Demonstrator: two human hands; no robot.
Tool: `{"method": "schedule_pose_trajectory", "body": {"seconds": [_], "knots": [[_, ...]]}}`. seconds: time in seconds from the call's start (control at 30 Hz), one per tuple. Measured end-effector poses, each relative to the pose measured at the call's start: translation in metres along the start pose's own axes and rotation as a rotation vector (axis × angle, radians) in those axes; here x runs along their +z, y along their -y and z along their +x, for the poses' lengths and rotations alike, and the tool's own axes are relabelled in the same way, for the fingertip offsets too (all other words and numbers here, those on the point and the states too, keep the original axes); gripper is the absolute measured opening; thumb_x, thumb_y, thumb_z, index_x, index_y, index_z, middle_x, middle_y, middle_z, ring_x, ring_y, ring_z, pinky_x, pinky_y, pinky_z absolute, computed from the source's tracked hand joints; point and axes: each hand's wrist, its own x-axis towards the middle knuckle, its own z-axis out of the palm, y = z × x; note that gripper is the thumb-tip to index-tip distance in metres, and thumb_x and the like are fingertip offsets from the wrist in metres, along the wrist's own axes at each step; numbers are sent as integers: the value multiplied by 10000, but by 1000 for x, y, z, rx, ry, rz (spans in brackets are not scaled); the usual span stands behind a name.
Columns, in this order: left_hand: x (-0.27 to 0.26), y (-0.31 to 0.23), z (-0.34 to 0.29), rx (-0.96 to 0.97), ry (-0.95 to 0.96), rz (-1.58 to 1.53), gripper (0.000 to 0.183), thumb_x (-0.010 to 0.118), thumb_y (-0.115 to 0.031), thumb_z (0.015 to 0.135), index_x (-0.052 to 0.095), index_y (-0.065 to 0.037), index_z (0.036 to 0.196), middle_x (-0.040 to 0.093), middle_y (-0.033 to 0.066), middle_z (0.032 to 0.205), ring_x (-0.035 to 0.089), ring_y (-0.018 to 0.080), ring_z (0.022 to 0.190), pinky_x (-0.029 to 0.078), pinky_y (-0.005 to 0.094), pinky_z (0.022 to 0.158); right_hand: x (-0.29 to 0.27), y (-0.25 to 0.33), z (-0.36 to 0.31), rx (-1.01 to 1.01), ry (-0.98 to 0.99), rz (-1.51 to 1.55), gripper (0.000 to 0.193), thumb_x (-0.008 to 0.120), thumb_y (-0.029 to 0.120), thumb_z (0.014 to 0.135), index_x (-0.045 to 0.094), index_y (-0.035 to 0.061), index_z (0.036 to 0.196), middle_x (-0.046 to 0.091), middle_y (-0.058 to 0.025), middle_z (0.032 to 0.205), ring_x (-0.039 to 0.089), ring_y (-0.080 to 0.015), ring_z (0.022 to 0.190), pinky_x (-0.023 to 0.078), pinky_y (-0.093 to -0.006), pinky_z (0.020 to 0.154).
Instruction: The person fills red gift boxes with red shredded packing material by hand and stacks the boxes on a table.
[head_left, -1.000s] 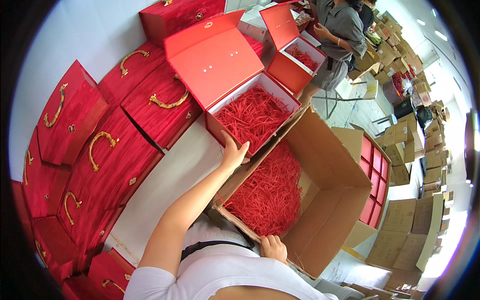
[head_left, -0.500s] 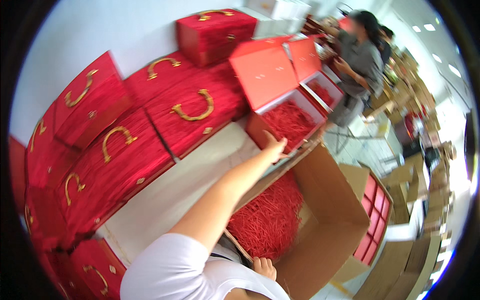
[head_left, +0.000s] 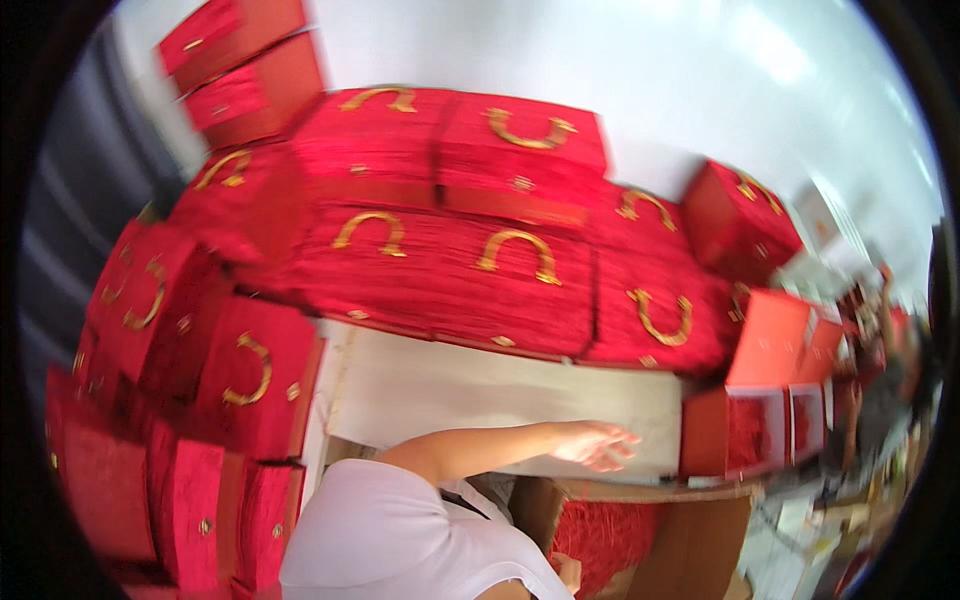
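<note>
My left hand point(head_left: 595, 445) is held in the air over the pale tabletop point(head_left: 510, 395), its fingers spread and nothing in them. Just below it stands a large open cardboard box point(head_left: 695, 545) holding a heap of red shredded paper point(head_left: 600, 530). My right hand point(head_left: 567, 573), partly hidden and blurred, is at the near edge of the cardboard box with its fingers curled there. To the right of my left hand, an open red gift box point(head_left: 705, 432) with its lid up contains red shred. Beside that stands another open gift box point(head_left: 808, 425).
Closed red velvet boxes point(head_left: 460, 285) with gold handles line the back of the table, some stacked. More red boxes point(head_left: 260, 375) stand at the left. Towards the far right a blurred person point(head_left: 880, 400) is beside the table. White boxes point(head_left: 835, 225) are at the back right.
The view has swung left, bringing more red boxes into sight. My left hand has drawn back from the open gift box. My right hand stays at the cardboard box's edge.
</note>
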Motion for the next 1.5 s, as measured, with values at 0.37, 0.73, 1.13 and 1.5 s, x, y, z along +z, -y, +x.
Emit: {"method": "schedule_pose_trajectory", "body": {"seconds": [0.37, 0.73, 1.13, 1.5], "knots": [[39, 43, -428, 627, -1274, 258, 449, 492, -316, 889, 376, -133, 1283, 439, 48, 1238, 486, 163, 1045, 384, 341, 885, 96, 114, 167, -653, 725, 49, 235, 600, 116, 784, 558, 38, 1002, 574, -132, 788, 533, -250, 592, 451, -345, 528], [243, 165, -468, 1003, -1563, 714, 458, 492, -194, 902, 348, 0, 1291, 442, 117, 1240, 515, 211, 1036, 409, 333, 894, 215, 397, 99, -1580, 1261, 541, 206, 596, 7, 750, 560, 10, 952, 571, -122, 812, 568, -205, 630, 441, -297, 538], [349, 226, -468, 1507, -3444, 592, 410, 454, 60, 784, 438, 30, 1193, 427, 174, 1278, 431, 265, 1184, 302, 362, 1009, 174, 705, -119, -1571, 1751, 1273, 290, 563, 176, 863, 521, 22, 1104, 528, -78, 1106, 511, -175, 1022, 400, -269, 868], [313, 218, -500, 786, -3453, 352, 876, 669, -157, 759, 65, 128, 1324, 278, 311, 1319, 324, 380, 1238, 275, 376, 1019, 268, 796, -249, -489, 2694, 874, 459, 504, 452, 838, 586, 34, 1009, 622, -119, 1002, 583, -265, 906, 449, -397, 850]]}}
